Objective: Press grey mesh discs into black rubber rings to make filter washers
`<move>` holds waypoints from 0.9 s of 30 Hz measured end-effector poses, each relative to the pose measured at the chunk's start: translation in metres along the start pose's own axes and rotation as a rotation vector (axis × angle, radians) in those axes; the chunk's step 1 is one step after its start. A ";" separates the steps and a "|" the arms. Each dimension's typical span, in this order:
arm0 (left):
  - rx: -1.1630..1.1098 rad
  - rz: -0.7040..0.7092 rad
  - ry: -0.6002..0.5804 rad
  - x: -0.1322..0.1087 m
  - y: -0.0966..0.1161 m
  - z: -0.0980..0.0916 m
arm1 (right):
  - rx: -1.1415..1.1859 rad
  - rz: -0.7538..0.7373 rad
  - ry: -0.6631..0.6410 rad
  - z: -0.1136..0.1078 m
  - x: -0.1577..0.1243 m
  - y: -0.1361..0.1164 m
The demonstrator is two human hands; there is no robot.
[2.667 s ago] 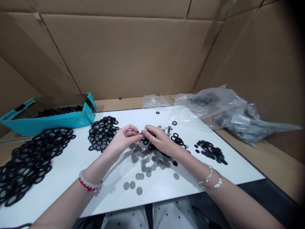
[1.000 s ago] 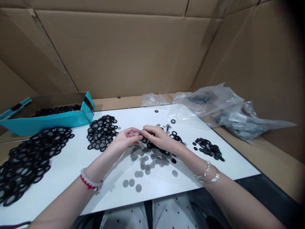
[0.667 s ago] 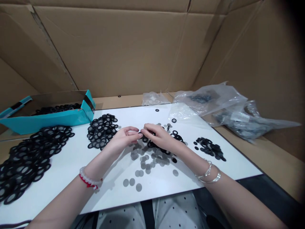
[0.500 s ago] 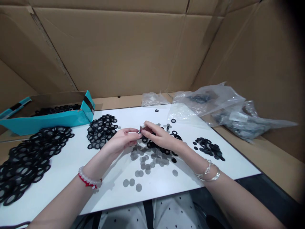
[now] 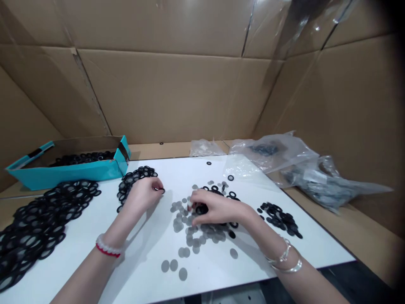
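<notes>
Plenty of white rectangular board (image 5: 142, 264) stretches toward the near edge from the left hand (image 5: 142, 196), curled tight and pinching a thin black rubber ring (image 5: 161, 190). The half-curled right hand (image 5: 215, 210) touches black rings (image 5: 201, 209) among grey mesh discs (image 5: 179, 223), its grip unclear.
</notes>
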State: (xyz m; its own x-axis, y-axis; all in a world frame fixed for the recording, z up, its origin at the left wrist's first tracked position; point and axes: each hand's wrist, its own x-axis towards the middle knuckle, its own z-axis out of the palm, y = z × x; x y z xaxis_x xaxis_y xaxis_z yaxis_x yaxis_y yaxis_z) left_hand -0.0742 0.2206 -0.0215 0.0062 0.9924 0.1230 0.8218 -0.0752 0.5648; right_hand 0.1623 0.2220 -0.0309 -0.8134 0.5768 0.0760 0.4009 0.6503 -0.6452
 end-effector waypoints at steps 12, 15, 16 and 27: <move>0.070 0.410 -0.026 -0.018 0.024 0.066 | -0.056 -0.044 -0.048 0.011 0.003 0.001; 0.002 0.423 -0.075 -0.018 0.024 0.067 | -0.032 -0.066 -0.040 0.007 0.001 0.002; -0.027 0.412 -0.080 -0.017 0.024 0.066 | -0.008 -0.066 -0.054 0.006 0.000 0.003; -0.905 -0.146 -0.102 -0.014 0.032 0.037 | 0.462 0.144 0.431 0.004 0.011 0.009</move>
State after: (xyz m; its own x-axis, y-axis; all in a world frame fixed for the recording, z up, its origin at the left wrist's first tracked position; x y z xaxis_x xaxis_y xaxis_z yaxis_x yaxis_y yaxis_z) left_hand -0.0273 0.2079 -0.0351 0.0232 0.9986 -0.0475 0.0594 0.0461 0.9972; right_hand 0.1552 0.2327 -0.0391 -0.4847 0.8513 0.2008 0.1922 0.3276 -0.9251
